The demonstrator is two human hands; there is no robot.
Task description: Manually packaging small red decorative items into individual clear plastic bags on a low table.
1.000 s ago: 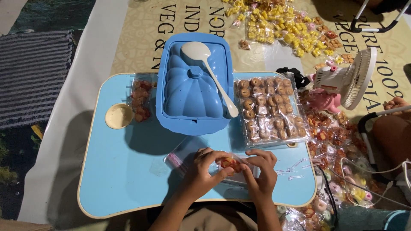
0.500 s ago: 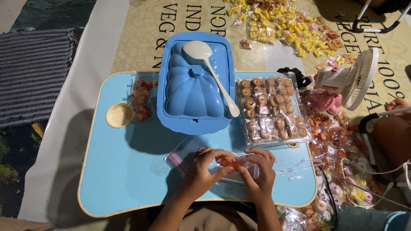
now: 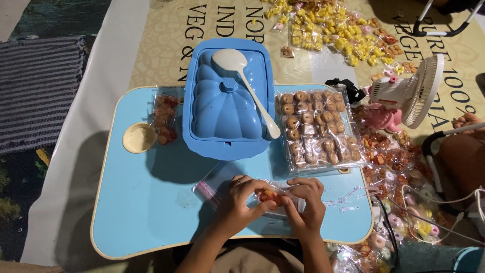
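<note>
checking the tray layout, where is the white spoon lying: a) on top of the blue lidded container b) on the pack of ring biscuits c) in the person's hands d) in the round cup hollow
a: the white spoon rests diagonally across the lid of the blue lidded container, its handle end reaching toward the pack of ring biscuits.

A small clear bag [image 3: 275, 198] holding reddish snacks is lying flat at the worktop's [image 3: 146, 202] near edge.

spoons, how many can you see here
1. A white spoon lies across the lid of the blue lidded container at the back of the blue lap table, bowl end farthest from the person. Others may be hidden inside the container.
</note>
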